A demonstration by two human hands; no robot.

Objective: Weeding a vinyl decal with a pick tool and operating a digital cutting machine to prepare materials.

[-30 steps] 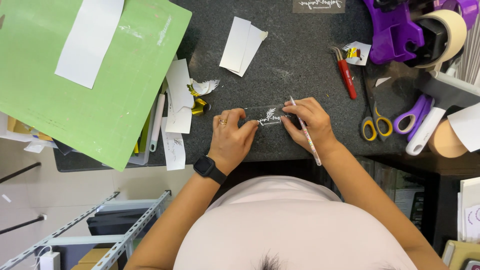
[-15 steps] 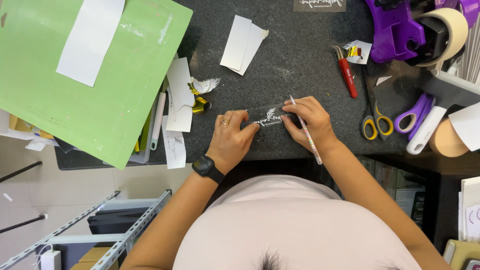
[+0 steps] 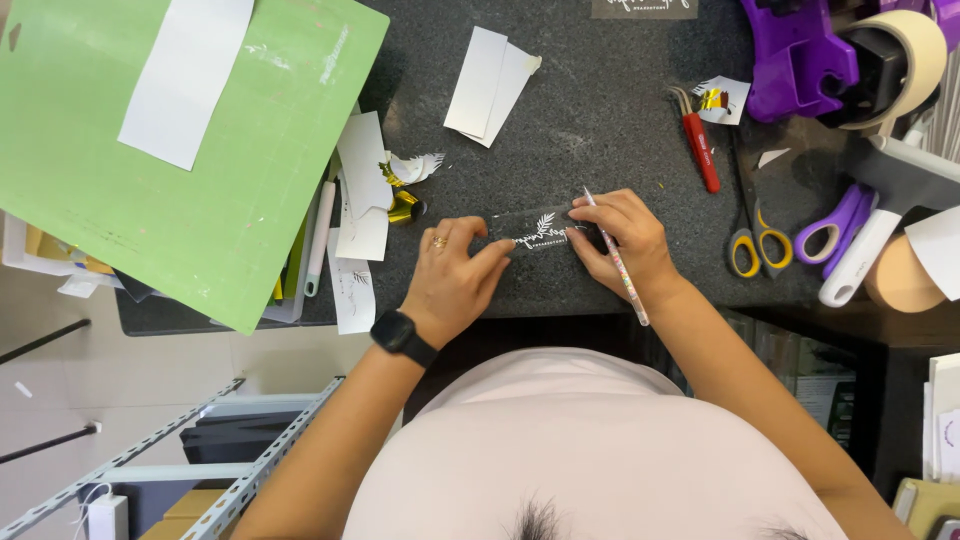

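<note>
Dark strip [image 3: 535, 233] with white leaf design: flat on table [image 3: 600, 110], between both hands. Left hand [image 3: 455, 275] pins its left end with fingertips. Right hand [image 3: 620, 240] grips a pen tool [image 3: 617, 262], tip at strip's right end.

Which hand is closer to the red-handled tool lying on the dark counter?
Right. The right hand sits just below and left of the red-handled tool, holding a pen. The left hand is farther left, past the small strip.

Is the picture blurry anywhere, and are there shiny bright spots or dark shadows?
Head view: mostly sharp, with even light from above. The left hand and right hand look clear, and so does the small dark strip with white leaf marks between them. The green mat casts a dark shadow along its lower edge. The gold foil scrap glints a little. The floor at the bottom left looks softer.
</note>
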